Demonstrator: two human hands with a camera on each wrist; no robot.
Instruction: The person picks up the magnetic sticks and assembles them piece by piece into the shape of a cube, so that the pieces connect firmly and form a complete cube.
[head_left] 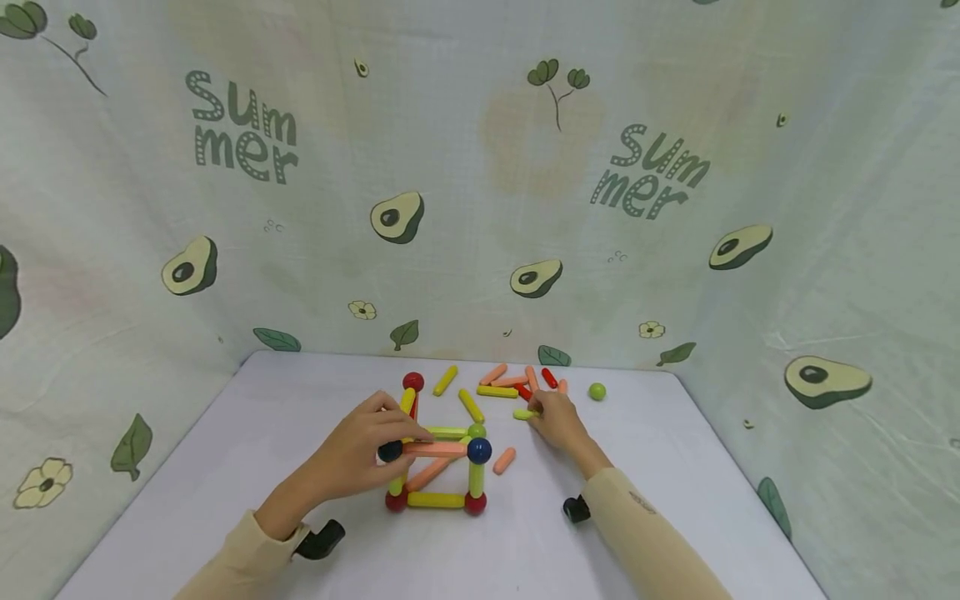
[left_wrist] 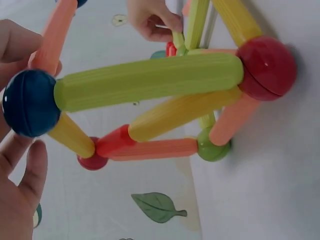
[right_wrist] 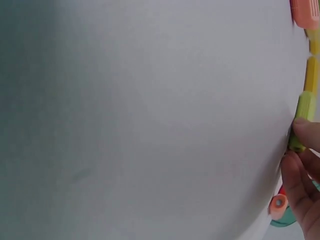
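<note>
A frame of magnetic building rods and balls stands on the table. My left hand (head_left: 366, 446) is at its upper left corner, holding the salmon rod (head_left: 442, 449) that joins two dark blue balls (head_left: 479, 451). Up close in the left wrist view, the fingers lie around that rod beside one blue ball (left_wrist: 31, 102); a long green rod (left_wrist: 150, 82) links this ball to a red ball (left_wrist: 266, 68). Farther right, my right hand (head_left: 558, 421) pinches a short light green rod (head_left: 522, 414) low at the table, its tip sticking out leftward from the fingers.
Loose yellow rods (head_left: 471, 405), salmon rods (head_left: 493, 374) and red rods (head_left: 550, 378) lie toward the back. A green ball (head_left: 597, 391) is right of them. One salmon rod (head_left: 505, 461) lies between the frame and my right arm. A printed cloth (head_left: 465, 167) hangs behind the table.
</note>
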